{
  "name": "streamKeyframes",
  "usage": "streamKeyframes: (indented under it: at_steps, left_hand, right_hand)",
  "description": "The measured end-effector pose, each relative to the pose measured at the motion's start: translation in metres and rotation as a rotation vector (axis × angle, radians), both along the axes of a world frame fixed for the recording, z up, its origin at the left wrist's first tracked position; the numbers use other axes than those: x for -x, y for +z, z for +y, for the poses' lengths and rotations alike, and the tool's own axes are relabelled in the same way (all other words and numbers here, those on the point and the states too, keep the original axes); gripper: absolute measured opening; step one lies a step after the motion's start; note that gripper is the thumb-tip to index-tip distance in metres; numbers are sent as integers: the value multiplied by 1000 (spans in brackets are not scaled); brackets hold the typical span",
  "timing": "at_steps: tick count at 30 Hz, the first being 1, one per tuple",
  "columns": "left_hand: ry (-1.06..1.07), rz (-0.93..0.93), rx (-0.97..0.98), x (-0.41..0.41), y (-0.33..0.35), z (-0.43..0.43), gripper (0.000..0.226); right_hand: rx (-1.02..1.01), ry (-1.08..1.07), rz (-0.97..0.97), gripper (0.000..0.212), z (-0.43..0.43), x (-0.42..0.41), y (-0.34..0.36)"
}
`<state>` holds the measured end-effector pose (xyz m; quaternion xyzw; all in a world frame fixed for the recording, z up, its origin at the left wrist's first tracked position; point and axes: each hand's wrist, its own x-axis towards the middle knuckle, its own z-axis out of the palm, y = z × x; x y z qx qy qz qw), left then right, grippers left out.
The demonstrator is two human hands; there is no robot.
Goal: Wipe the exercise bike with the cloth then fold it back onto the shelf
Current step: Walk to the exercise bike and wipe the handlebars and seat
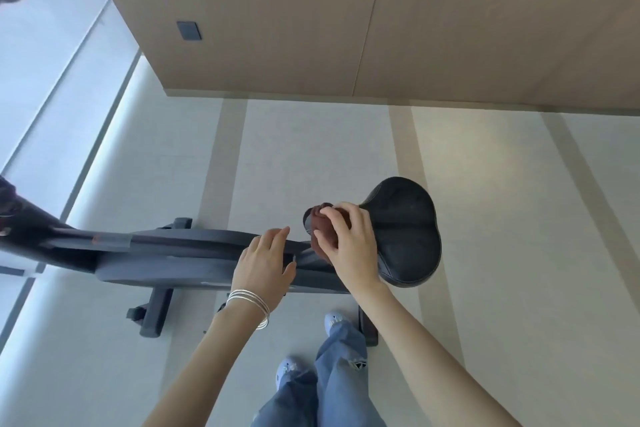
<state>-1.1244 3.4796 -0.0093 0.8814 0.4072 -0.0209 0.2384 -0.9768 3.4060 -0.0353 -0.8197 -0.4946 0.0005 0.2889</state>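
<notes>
Right hand [348, 246] grips a bunched brown cloth [322, 230], pressed on the narrow front end of the black saddle [405, 236]. Left hand [265, 262] hovers spread above the exercise bike [166, 253] frame, holding nothing, just beside the cloth.

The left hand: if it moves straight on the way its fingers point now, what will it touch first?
Probably the brown cloth bunched at the saddle's nose under the right hand. The left hand points there, though depth is unclear.
</notes>
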Motion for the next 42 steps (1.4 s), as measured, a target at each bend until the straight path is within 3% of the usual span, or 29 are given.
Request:
streamKeyframes:
  at_steps: [3, 8, 11, 15, 23, 29, 36, 42]
  left_hand:
    - [7, -7, 24, -2, -4, -4, 58]
    - [7, -20, 6, -1, -7, -1, 58]
    - [30, -27, -11, 6, -6, 6, 58]
    - [21, -22, -6, 14, -6, 14, 57]
    - [-105, -54, -31, -18, -9, 32, 64]
    - [-255, 2, 40, -61, -18, 42, 78]
    - [-219, 42, 90, -73, -21, 37, 63]
    - [-242, 37, 79, -73, -21, 39, 61]
  right_hand:
    - [63, 79, -44, 33, 5, -6, 2]
    - [216, -11, 129, 23, 69, -10, 14]
    - [181, 38, 43, 25, 53, 2, 12]
    - [99, 173, -58, 43, 14, 11, 11]
    - [-23, -297, 90, 40, -34, -30, 21]
    - [95, -273, -2, 46, -5, -3, 8]
    - [106, -91, -76, 38, -21, -22, 13]
    - [28, -330, -3, 37, -74, -46, 19]
